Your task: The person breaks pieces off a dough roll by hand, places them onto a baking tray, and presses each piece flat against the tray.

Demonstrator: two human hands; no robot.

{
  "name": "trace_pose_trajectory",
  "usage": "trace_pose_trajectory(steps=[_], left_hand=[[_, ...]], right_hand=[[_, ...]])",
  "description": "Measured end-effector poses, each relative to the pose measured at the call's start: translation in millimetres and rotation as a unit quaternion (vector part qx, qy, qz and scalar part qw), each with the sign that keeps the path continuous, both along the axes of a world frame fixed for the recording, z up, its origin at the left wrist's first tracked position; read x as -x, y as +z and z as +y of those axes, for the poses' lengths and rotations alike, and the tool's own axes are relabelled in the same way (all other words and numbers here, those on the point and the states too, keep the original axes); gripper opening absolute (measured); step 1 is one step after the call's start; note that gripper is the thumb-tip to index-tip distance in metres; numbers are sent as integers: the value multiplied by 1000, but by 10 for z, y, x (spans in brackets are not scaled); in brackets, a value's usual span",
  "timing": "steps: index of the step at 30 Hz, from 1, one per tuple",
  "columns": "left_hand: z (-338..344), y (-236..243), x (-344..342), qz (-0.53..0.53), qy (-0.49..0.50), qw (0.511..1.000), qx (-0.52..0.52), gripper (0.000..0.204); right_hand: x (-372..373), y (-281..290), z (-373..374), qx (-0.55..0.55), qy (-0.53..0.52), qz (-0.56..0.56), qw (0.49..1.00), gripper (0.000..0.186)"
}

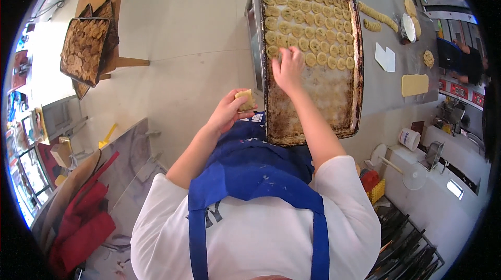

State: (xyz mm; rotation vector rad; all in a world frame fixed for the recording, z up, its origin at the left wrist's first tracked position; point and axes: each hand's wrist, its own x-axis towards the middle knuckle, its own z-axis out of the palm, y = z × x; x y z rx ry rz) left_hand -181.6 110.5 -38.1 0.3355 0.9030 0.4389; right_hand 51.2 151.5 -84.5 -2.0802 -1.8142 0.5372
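Note:
A large dark-rimmed baking tray lies lengthwise before me, its far part covered with rows of round, flat dough slices. My right hand is over the tray at the left end of the nearest row, fingers bent together. Whatever its fingertips hold, if anything, is hidden. Left of the tray's near corner, my left hand grips a pale yellow piece of dough between thumb and fingers. The near part of the tray shows bare, brown-stained metal.
On the metal table right of the tray lie dough rolls, a white scraper, a flat dough slab and a small dough lump. Filled trays rest on a wooden stand at left. Another person is at far right.

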Motion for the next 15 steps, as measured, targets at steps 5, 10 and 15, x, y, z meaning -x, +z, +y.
trace_pose_trajectory(steps=[5, 10, 15], left_hand=[[12, 31, 19, -69, 26, 996, 60, 43], [-51, 41, 97, -138, 88, 983, 79, 46], [-113, 80, 45, -141, 72, 982, 100, 44]], right_hand=[[37, -349, 318, -106, -32, -171, 979, 43], [87, -409, 309, -64, -32, -148, 986, 50], [1, -397, 338, -75, -126, -207, 967, 62]])
